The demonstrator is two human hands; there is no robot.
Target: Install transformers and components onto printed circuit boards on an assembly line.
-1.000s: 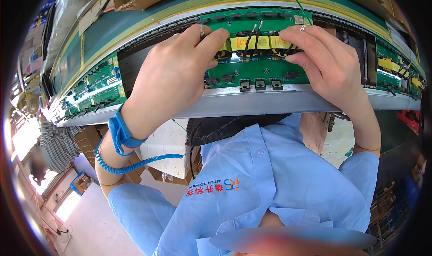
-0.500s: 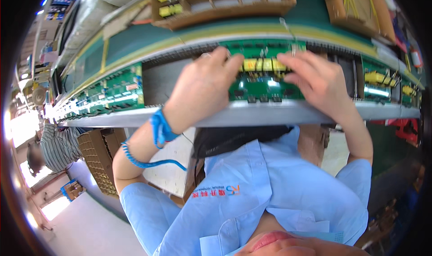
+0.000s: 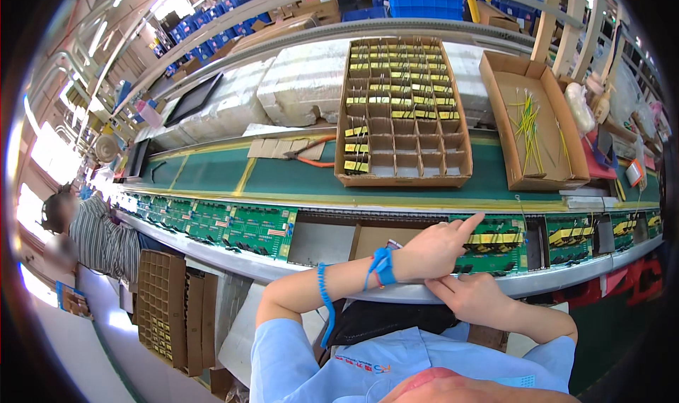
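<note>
Hands at a green circuit board on the line

Head view: the left hand (image 3: 435, 251), blue wrist strap on, lies over the green circuit board (image 3: 495, 244) with forefinger stretched out and the rest loosely curled, gripping nothing. The right hand (image 3: 470, 297) sits just below it at the metal rail (image 3: 552, 281), fingers half bent; whether it holds anything I cannot tell. Yellow components (image 3: 495, 239) already stand on the board beside the fingertip, so fitting looks partly done. Beyond the fingers, the divided cardboard tray (image 3: 403, 109) has many empty cells.
</note>
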